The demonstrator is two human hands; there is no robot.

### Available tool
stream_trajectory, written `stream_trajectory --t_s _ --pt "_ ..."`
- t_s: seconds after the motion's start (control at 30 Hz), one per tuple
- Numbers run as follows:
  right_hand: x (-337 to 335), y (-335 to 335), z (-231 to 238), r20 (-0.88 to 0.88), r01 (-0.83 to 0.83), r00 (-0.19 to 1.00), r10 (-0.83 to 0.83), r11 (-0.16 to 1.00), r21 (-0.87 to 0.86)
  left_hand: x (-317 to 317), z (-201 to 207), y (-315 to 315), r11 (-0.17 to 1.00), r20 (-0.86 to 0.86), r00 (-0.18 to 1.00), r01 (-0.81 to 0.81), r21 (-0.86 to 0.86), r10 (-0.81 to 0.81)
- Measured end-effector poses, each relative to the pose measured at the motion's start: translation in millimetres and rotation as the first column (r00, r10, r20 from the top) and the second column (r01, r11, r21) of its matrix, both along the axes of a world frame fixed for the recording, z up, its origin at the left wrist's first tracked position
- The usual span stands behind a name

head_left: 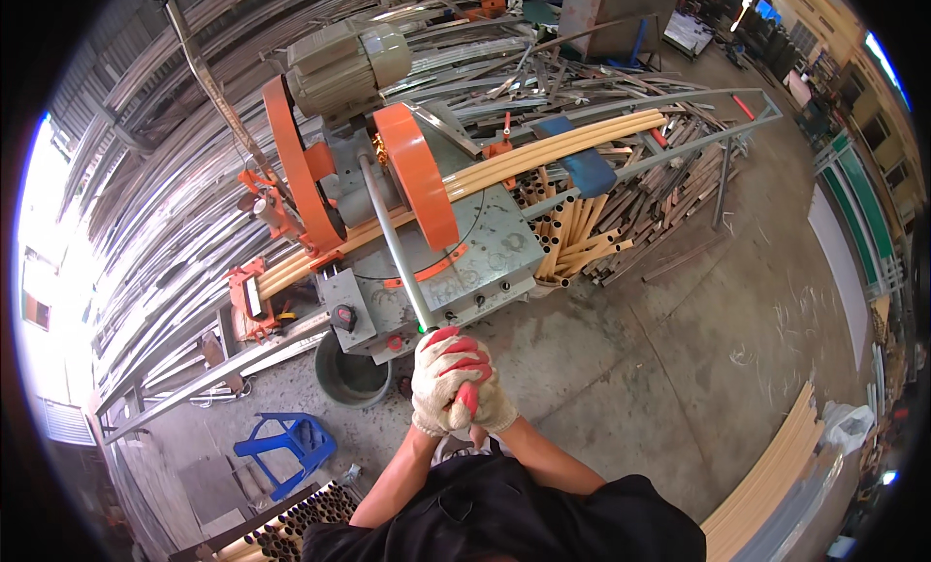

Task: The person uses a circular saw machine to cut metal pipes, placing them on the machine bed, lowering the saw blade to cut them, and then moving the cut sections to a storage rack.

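- The left hand (pixel 427 399) and right hand (pixel 493 405), both gloved, are gripping one lever (pixel 393 239) together.
- One bucket (pixel 357 401) is standing beside the saw table (pixel 465 256).
- Roughly three or four tubes (pixel 524 161) are running beneath two orange guards (pixel 419 174); sparks (pixel 380 152) are showing, so cutting seems underway, calling for steady pressure.
- One motor (pixel 339 74) is sitting behind.

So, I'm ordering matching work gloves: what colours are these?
The gloves are cream with red areas; the head view shows them.
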State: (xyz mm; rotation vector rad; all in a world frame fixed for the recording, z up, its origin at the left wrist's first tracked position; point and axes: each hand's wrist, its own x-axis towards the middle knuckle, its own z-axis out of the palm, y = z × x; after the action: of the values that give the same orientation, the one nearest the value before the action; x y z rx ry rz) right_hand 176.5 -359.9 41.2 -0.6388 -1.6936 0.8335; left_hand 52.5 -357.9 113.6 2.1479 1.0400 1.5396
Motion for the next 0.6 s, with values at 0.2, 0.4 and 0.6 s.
stream_trajectory --t_s 0.2,0.4,0.6 --pt "4.3 -4.1 -2.4 0.023 -0.007 1.0 0.007 1.0 0.023 6.4 0.7 -2.3 1.0 -0.012 1.0 0.006 -0.03 -0.007" --pt "-0.4 -12.0 -17.9 0.051 0.02 0.999 -0.02 1.0 -0.006 2.6 -11.0 -6.8 0.999 -0.005 1.0 -0.002 -0.034 0.002" --pt "16.9 -29.6 -81.9 0.298 -0.027 0.954 0.022 1.0 0.013 3.5 -14.1 -4.5 0.998 -0.031 0.999 0.041 -0.036 -0.042"
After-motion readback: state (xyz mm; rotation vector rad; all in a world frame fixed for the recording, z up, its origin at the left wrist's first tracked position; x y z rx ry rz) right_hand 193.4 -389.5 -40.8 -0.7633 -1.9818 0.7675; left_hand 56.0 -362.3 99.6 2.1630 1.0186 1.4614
